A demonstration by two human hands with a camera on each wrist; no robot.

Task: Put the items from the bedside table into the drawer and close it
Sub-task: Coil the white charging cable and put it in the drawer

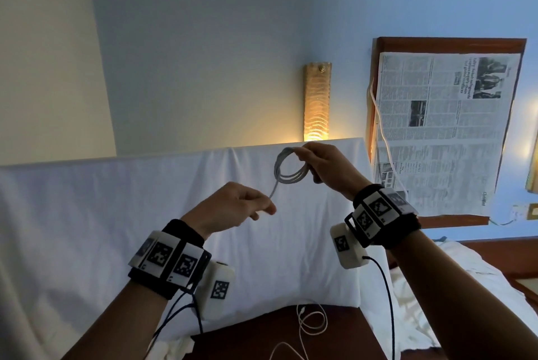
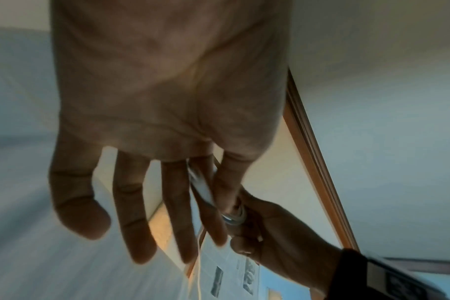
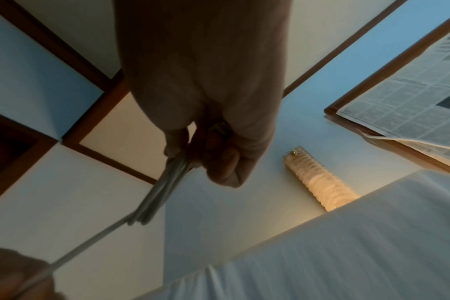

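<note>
Draping behind my raised arms is a white sheet (image 1: pixel 116 214). My right hand (image 1: pixel 323 166) pinches the coiled loops of a thin white charging cable (image 1: pixel 289 169); my left hand (image 1: pixel 233 205) pinches its loose tail, mid-air between them.

Two hands: left hand (image 1: pixel 233 205), right hand (image 1: pixel 326 166). Two cables: coiled cable (image 1: pixel 288 169), loose cable (image 1: pixel 311 320). One lamp (image 1: pixel 317 103). One newspaper (image 1: pixel 442 126).
</note>
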